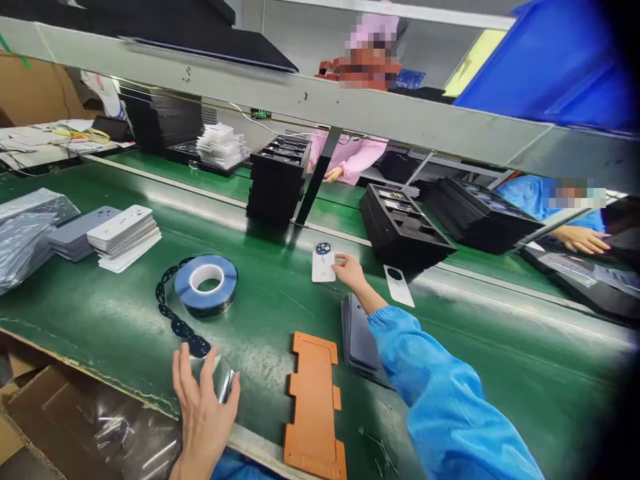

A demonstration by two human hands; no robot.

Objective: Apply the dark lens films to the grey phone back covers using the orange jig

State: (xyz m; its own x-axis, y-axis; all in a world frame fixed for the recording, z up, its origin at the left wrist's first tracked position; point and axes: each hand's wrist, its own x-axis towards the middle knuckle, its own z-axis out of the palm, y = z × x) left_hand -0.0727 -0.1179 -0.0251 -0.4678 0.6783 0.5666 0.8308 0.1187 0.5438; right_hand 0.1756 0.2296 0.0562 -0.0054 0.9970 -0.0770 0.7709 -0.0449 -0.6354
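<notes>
My right hand [350, 272] pinches the right edge of a white phone back panel [324, 268]. A dark round sticker with holes [323, 249] is at the panel's top end. My left hand [205, 400] is at the near table edge, fingers spread, beside a shiny clear film strip [223, 379]. Dark round stickers [181, 329] run along that strip to a blue roll with a white core [230, 280]. An orange jig plate [315, 407] lies between my hands. Grey panels [361, 333] are stacked partly behind my right sleeve.
A white panel with a black oval [400, 287] lies to the right. White panels [125, 233], grey panels [83, 230] and plastic-wrapped items [35, 227] are at left. Black tray stacks [277, 180] [403, 230] stand behind, under a shelf beam [280, 90]. Co-workers sit across.
</notes>
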